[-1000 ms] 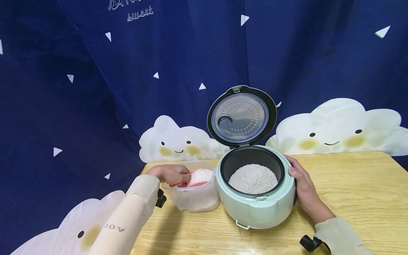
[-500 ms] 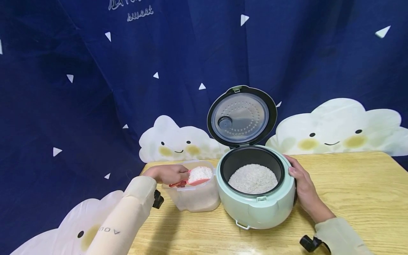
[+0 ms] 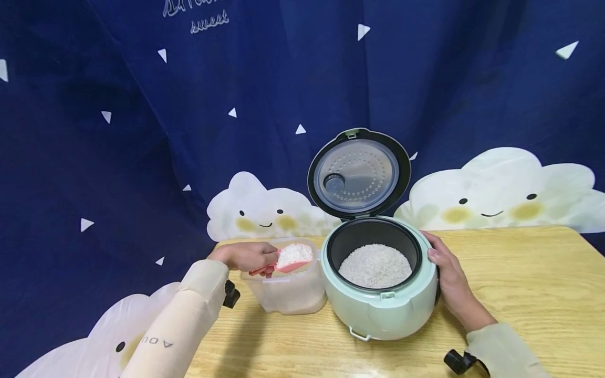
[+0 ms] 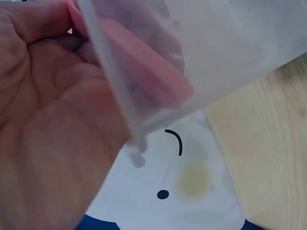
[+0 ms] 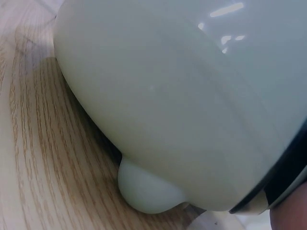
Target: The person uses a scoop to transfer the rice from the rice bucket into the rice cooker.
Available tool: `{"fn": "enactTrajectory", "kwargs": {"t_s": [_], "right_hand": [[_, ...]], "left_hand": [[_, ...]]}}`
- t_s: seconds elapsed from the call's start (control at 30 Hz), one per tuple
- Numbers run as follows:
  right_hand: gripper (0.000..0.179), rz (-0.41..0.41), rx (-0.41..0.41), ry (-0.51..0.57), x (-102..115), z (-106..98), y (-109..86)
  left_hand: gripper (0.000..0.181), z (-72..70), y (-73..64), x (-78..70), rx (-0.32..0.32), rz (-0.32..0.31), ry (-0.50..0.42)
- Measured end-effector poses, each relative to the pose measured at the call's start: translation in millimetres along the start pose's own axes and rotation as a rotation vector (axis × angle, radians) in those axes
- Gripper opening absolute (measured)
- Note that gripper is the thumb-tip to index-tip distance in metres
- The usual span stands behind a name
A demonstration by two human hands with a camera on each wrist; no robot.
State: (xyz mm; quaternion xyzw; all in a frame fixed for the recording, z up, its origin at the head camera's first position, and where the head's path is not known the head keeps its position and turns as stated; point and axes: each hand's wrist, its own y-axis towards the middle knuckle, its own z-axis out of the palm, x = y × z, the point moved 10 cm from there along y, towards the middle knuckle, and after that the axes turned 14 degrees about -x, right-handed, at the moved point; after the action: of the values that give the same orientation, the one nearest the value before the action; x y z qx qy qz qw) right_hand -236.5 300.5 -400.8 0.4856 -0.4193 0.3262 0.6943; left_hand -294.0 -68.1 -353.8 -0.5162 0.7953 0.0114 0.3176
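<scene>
My left hand [image 3: 248,256] grips the handle of a pink scoop [image 3: 294,265] heaped with white rice [image 3: 294,254]. The scoop is held over the mouth of a translucent plastic container [image 3: 288,294]. Through the container's cloudy wall, the left wrist view shows part of the pink scoop [image 4: 148,67]. To the right stands a mint-green rice cooker [image 3: 383,317], its lid [image 3: 364,163] raised and its dark inner pot [image 3: 352,236] partly filled with rice [image 3: 376,265]. With extended fingers, my right hand [image 3: 451,273] rests against the cooker's right side, thumb at the rim.
Both vessels stand side by side on a light wooden table [image 3: 529,294]. Behind it hangs a dark blue curtain [image 3: 264,68] with white triangles and smiling clouds. A metal loop [image 3: 360,334] juts from the cooker's lower front.
The scoop of rice has risen slightly and shifted a little left inside the container's mouth, along with my left hand. My right hand and the cooker stay in place.
</scene>
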Motion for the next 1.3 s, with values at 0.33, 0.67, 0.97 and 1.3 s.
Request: {"fn": "enactTrajectory", "kwargs": {"t_s": [0.33,0.67,0.97,1.3], "right_hand": [[0.048,0.004,-0.001,-0.010,-2,-2,-0.8],[0.049,0.012,0.006,-0.053,-3,1,1.0],[0.050,0.021,0.008,-0.063,-5,1,0.0],[0.049,0.023,0.009,-0.046,-4,-1,-0.6]], "left_hand": [[0.029,-11.3,-1.0,-14.7,0.017,-0.009,-0.012],[0.034,-23.0,1.8,-39.8,0.035,0.011,0.011],[0.039,-25.9,13.1,-76.2,0.003,0.101,0.055],[0.029,-26.2,26.8,-99.5,-0.102,0.143,0.221]]}}
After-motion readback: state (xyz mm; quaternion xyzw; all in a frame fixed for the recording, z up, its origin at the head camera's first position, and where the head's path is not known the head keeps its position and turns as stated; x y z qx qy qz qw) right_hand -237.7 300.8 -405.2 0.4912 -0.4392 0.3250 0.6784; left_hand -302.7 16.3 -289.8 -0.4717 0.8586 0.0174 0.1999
